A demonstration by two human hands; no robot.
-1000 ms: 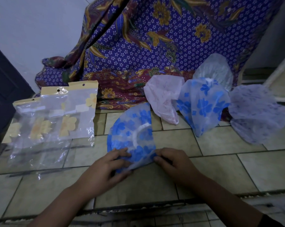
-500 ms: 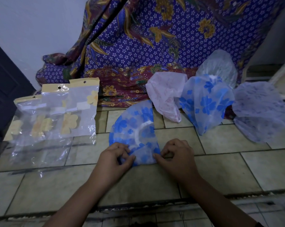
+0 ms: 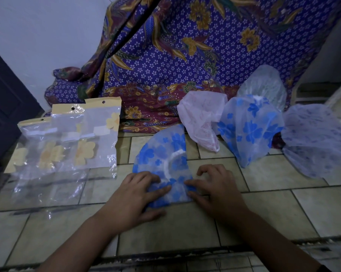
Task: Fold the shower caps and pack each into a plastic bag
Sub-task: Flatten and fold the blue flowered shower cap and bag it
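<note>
A blue-flowered shower cap (image 3: 163, 154), folded in half, lies flat on the tiled floor (image 3: 273, 209) in front of me. My left hand (image 3: 134, 195) presses down on its near left edge with the fingers spread over the plastic. My right hand (image 3: 214, 185) touches its near right edge with the fingers curled. Several clear plastic bags (image 3: 67, 142) with yellow flower headers lie overlapped at the left. More unfolded caps lie behind: a pink one (image 3: 201, 118), a blue-flowered one (image 3: 250, 130), a clear one (image 3: 263, 83) and a pale purple one (image 3: 318, 140).
A purple patterned cloth (image 3: 185, 55) hangs behind the caps and pools on the floor. A dark door (image 3: 6, 107) stands at the left, beside a white wall (image 3: 48, 32). The floor drops at a step edge (image 3: 165, 256) close to me.
Both hands have shifted slightly on the folded cap's near edge. My left hand now lies flatter on it, and the cap sits lower against the floor.
</note>
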